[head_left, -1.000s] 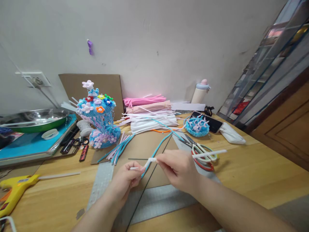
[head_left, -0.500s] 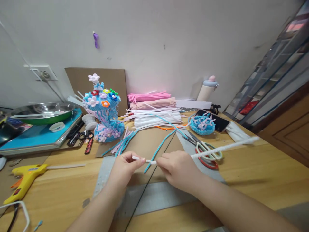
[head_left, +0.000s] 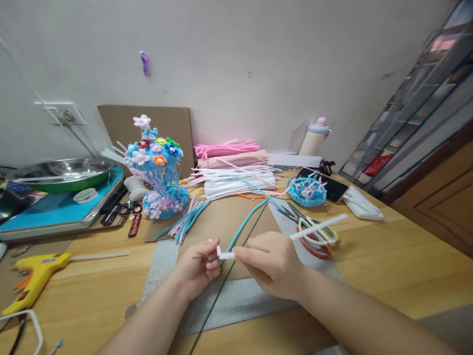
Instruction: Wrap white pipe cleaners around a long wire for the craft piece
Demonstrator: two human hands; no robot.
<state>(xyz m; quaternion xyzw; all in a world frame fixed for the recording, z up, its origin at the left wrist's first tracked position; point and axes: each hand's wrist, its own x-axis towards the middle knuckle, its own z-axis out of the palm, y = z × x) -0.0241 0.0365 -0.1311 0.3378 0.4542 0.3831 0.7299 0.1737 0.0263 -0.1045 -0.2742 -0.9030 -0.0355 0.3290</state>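
Observation:
A white pipe cleaner [head_left: 320, 228] runs between my two hands, its free end sticking out to the right past my knuckles. My left hand [head_left: 199, 268] is closed on its other end, where a short white piece is bent upward at the fingertips. A thin dark rod or wire also pokes out of the left fingers; its full shape is hidden. Pinching the white length just to the right of that bend is my right hand [head_left: 275, 261]. Under the hands lies a brown cardboard sheet [head_left: 210, 222], with a blue pipe cleaner [head_left: 244, 224] on it.
Scissors [head_left: 318, 234] lie to the right, near a blue fluffy dish [head_left: 307, 191] and a phone [head_left: 332, 187]. Pipe cleaner bundles [head_left: 240, 183] are stacked at the back. A flower-covered blue ornament [head_left: 155, 158] stands left of them. A yellow glue gun [head_left: 39, 276] rests at far left.
The white pipe cleaner now has an upward bend at my left fingertips, and its free end reaches less far right. My left hand has turned and its fingers have curled; the hands are slightly lower.

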